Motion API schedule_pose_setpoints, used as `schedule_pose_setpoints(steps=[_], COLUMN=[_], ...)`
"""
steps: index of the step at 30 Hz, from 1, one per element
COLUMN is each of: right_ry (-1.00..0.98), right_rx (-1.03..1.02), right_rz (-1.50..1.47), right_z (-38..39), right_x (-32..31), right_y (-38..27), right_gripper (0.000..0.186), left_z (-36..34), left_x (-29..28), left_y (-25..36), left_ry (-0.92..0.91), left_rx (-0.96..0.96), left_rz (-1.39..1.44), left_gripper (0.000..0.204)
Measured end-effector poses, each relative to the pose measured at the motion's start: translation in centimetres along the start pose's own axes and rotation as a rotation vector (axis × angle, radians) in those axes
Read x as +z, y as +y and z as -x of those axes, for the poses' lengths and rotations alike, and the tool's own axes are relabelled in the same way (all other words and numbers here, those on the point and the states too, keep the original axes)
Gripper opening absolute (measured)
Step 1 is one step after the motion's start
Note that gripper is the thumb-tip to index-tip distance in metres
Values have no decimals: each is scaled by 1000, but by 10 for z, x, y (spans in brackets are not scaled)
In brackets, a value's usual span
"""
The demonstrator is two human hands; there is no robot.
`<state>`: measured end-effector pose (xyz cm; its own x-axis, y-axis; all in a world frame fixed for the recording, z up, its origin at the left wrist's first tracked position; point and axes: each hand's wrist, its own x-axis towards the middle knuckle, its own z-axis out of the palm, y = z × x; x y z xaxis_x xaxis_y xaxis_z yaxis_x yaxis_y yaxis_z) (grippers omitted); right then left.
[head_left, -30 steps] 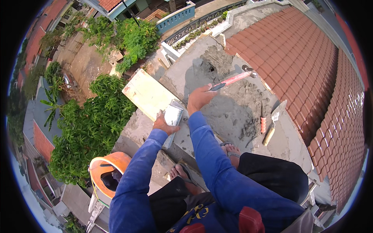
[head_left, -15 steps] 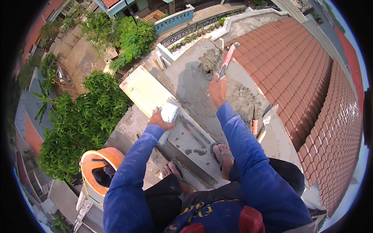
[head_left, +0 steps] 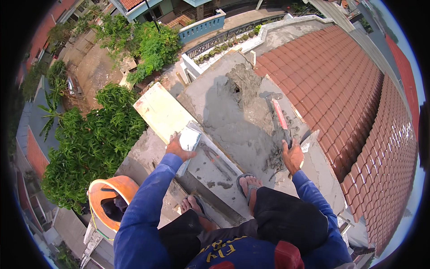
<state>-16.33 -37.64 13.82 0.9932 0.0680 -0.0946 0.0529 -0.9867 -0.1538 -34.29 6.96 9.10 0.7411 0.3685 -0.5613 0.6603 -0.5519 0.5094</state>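
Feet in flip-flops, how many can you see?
2. The left foot in a flip-flop rests on the lower concrete step beside the grey concrete ledge; the right foot in a flip-flop stands on top of that ledge.

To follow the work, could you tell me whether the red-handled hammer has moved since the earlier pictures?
Yes. The red-handled hammer in the right hand has swung from over the mortar pile toward the tiled roof.

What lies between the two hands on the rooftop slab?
In the head view, between the left hand and right hand lies grey concrete slab smeared with wet mortar; nothing else.
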Motion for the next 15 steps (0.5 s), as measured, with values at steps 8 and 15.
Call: schedule_pose_setpoints(steps=[8,15], right_ry=[-22,-59], right_rx=[98,33], right_rz=[-59,-166], right_z=[80,70], right_x=[52,60], right_y=[46,82], right_gripper=[48,41], left_z=[0,-3], left_x=[3,-7], left_y=[0,14], left_ry=[27,36], left_rx=[-41,64], left_rz=[22,-58], left_gripper=[121,114])
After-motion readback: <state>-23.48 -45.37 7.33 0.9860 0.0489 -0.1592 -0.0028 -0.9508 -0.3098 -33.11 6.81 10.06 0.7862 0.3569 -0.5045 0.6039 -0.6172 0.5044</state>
